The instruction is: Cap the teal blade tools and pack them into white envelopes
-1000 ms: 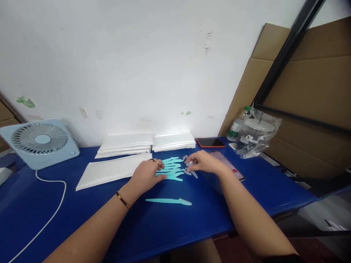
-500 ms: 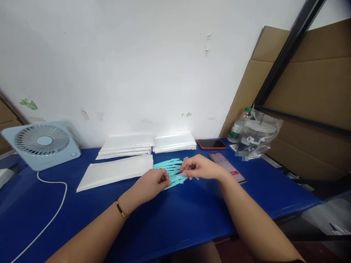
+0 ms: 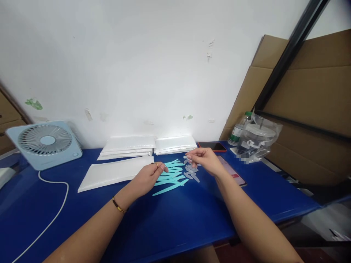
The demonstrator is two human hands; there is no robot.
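Note:
A fan of teal plastic sticks [image 3: 172, 175] lies on the blue table [image 3: 175, 219], with one stick [image 3: 170, 187] lying slanted at the front. Small clear caps [image 3: 192, 172] are scattered just right of them. My left hand [image 3: 148, 177], wearing a ring and a bracelet, has its curled fingertips on the left ends of the sticks; whether it grips one is unclear. My right hand [image 3: 205, 159] hovers above the caps, thumb and fingers pinched on one small clear cap [image 3: 189, 157].
White padded envelopes lie in two stacks [image 3: 128, 146] by the wall, and one single envelope [image 3: 115, 172] lies nearer. A light blue fan [image 3: 45, 142] with a white cord [image 3: 52, 215] stands at the left. Two phones [image 3: 212, 147], a bottle and a clear bag [image 3: 256, 140] sit at the right beside cardboard.
My hands met over the pile half a second ago and have since parted. The left is back at the sticks' ends; the right has lifted above the caps. The lone front stick now lies by the pile.

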